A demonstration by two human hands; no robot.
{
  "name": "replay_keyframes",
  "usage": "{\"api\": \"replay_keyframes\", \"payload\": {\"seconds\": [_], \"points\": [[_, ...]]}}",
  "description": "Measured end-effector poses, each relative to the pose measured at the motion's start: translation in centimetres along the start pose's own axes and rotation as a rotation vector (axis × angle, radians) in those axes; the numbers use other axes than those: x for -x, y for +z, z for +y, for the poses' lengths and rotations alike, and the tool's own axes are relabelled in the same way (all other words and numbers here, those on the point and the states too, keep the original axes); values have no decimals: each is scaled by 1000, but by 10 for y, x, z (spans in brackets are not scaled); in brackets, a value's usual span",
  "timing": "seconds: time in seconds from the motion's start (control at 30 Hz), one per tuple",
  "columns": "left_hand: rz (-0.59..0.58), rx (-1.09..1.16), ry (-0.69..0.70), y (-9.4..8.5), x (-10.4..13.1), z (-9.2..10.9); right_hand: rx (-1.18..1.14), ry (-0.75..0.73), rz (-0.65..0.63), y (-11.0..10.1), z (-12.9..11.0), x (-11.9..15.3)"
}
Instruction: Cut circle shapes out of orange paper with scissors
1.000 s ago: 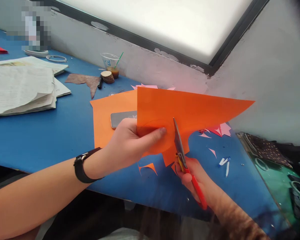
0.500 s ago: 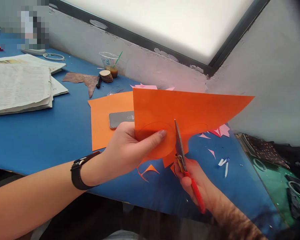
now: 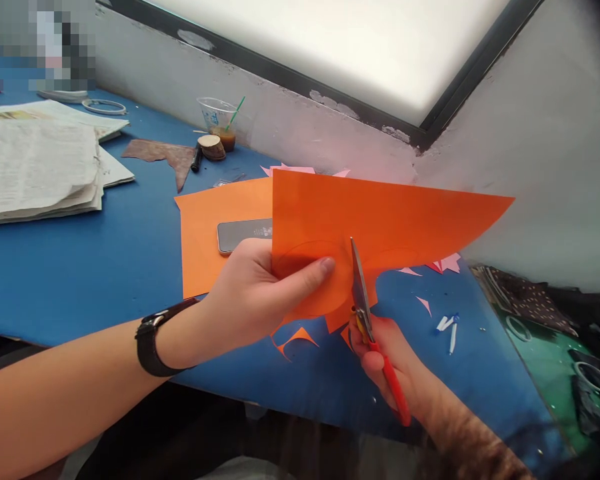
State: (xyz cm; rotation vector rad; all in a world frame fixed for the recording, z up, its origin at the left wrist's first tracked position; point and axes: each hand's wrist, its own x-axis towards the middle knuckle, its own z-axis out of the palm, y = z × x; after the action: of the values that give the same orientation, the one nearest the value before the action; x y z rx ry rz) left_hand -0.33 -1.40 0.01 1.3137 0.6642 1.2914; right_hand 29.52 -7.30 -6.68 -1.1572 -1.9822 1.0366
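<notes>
Left hand (image 3: 253,287) gripping the orange sheet (image 3: 375,213), thumb in front, fingers hidden behind; drawn circle (image 3: 330,295) partly beneath the thumb. Right hand (image 3: 387,353) closed around scissors (image 3: 362,303), their visible blade before the sheet, right of the left thumb. Phone (image 3: 241,235) just beyond the left hand.

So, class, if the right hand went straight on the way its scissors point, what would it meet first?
Probably the raised orange sheet, since the scissors in the right hand overlap it; exact depth is unclear.
</notes>
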Motion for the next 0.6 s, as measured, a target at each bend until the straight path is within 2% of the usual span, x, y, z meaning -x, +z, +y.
{"api": "replay_keyframes", "payload": {"seconds": [0.17, 0.3, 0.43, 0.6], "points": [[13, -119, -4, 1, -3, 7, 13, -5, 2, 1, -1, 0], [-6, -92, 42, 1, -5, 8, 61, 52, -14, 1, -6, 3], [8, -98, 12, 0, -6, 8, 64, 60, -6, 0, -8, 3], [-9, -95, 44, 0, -7, 8, 69, 61, -16, 0, -11, 3]]}}
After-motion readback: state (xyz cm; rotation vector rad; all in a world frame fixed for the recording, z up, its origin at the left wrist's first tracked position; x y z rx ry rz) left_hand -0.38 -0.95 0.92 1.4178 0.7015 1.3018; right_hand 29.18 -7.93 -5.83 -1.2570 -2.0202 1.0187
